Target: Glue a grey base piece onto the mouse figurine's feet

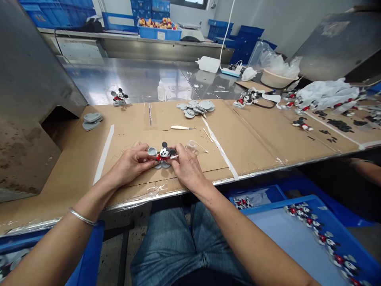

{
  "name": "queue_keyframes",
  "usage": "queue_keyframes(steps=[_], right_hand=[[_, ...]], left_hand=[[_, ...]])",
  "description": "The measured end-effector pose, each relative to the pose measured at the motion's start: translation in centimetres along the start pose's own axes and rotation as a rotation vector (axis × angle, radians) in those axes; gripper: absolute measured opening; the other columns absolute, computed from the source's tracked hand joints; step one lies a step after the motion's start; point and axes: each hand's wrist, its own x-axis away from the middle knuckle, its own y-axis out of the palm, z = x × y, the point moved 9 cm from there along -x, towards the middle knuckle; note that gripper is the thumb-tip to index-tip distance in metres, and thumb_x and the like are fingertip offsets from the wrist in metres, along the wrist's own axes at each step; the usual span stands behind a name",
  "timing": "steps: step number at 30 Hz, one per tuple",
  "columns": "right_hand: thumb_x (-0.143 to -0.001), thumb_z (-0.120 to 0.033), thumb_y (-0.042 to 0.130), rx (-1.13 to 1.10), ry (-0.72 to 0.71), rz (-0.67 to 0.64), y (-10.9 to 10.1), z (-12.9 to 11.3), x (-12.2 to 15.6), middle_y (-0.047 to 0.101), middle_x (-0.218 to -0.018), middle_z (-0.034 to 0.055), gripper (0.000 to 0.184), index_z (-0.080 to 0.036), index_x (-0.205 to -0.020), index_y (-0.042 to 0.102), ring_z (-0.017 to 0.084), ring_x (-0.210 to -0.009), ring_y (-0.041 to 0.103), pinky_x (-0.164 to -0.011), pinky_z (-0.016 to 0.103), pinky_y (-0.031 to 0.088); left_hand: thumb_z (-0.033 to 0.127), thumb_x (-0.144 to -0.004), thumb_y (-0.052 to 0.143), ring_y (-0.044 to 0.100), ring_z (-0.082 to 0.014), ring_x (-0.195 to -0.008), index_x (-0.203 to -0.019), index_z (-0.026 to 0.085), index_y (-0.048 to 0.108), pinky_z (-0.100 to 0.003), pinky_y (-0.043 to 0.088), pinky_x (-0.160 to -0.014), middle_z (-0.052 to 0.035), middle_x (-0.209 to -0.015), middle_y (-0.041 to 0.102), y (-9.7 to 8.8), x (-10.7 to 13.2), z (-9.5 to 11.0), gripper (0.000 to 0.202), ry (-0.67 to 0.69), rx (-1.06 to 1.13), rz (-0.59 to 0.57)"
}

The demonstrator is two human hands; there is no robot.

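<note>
Between my two hands is a Mickey Mouse figurine (163, 153) with black ears, a red body and a grey base, upright just above the cardboard or resting on it; I cannot tell which. My left hand (132, 161) grips its left side, beside a small grey round piece (152, 151). Fingers of my right hand (187, 165) close on its other side. Behind my right hand lie a small clear cup (191, 146) and a cotton swab (200, 147). Farther back is a white-handled craft knife (181, 127), with another swab (208, 135) to its right.
Grey flat pieces are piled on the cardboard (196, 108) and at left (92, 120). More figurines stand at back left (119, 97) and right (244, 99). A white bottle (161, 91) stands behind. A metal housing (26, 99) rises at left; a blue tray (297, 238) holds figurines below right.
</note>
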Motion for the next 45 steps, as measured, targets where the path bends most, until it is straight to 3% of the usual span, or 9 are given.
queue_keyframes(steps=[9, 17, 21, 25, 38, 45], right_hand=[[-0.082, -0.006, 0.056, -0.036, -0.004, -0.022, 0.2, 0.3, 0.1, 0.068, -0.105, 0.0069, 0.026, -0.019, -0.104, 0.056, 0.021, -0.098, 0.063, -0.087, 0.034, 0.048], [-0.080, -0.008, 0.059, 0.037, 0.025, 0.005, 0.0, 0.5, 0.0, 0.067, -0.106, 0.0059, 0.024, -0.019, -0.101, 0.058, 0.021, -0.098, 0.060, -0.085, 0.032, 0.045], [-0.079, -0.012, 0.062, 0.097, 0.077, 0.000, -0.2, 0.8, -0.1, 0.067, -0.107, 0.0064, 0.026, -0.020, -0.104, 0.060, 0.023, -0.100, 0.058, -0.088, 0.036, 0.040], [-0.080, -0.013, 0.062, 0.131, 0.103, -0.023, -0.3, 0.6, -0.1, 0.067, -0.109, 0.0052, 0.028, -0.021, -0.107, 0.060, 0.023, -0.103, 0.057, -0.091, 0.035, 0.036], [-0.081, -0.016, 0.061, 0.172, 0.158, -0.056, -1.0, -0.1, 0.2, 0.066, -0.112, 0.0051, 0.030, -0.021, -0.110, 0.061, 0.023, -0.105, 0.054, -0.086, 0.030, 0.035], [-0.080, -0.014, 0.059, 0.165, 0.178, -0.098, -0.7, 0.2, 0.2, 0.065, -0.114, 0.0046, 0.034, -0.021, -0.114, 0.060, 0.022, -0.103, 0.052, -0.084, 0.030, 0.034]], left_hand=[[0.039, -0.088, 0.061, 0.049, -0.0193, -0.081, -0.090, 0.028, 0.076, -0.036, 0.037, -0.079, -0.0021, -0.080, 0.060, 0.1, -0.5, 0.0, 0.019, 0.020, 0.009, -0.105], [0.044, -0.087, 0.061, 0.048, -0.0202, -0.082, -0.090, 0.026, 0.077, -0.037, 0.039, -0.080, -0.0021, -0.073, 0.058, 0.0, -0.7, 0.1, 0.024, -0.019, -0.022, -0.104], [0.044, -0.082, 0.067, 0.052, -0.0196, -0.086, -0.082, 0.020, 0.074, -0.039, 0.041, -0.083, -0.0024, -0.081, 0.060, -0.9, -0.6, -0.4, 0.025, -0.057, -0.008, -0.118], [0.043, -0.080, 0.069, 0.056, -0.0196, -0.088, -0.091, 0.018, 0.071, -0.042, 0.044, -0.085, -0.0028, -0.090, 0.061, -1.5, -0.1, -1.4, 0.028, -0.112, 0.044, -0.082], [0.051, -0.082, 0.064, 0.048, -0.0214, -0.085, -0.090, 0.024, 0.078, -0.035, 0.038, -0.081, -0.0030, -0.078, 0.055, 0.5, -0.9, -1.8, 0.031, -0.112, 0.060, -0.121], [0.046, -0.086, 0.060, 0.045, -0.0190, -0.082, -0.071, 0.020, 0.068, -0.032, 0.036, -0.077, -0.0008, -0.075, 0.052, 0.8, -1.1, -0.4, 0.032, -0.088, 0.024, -0.204]])
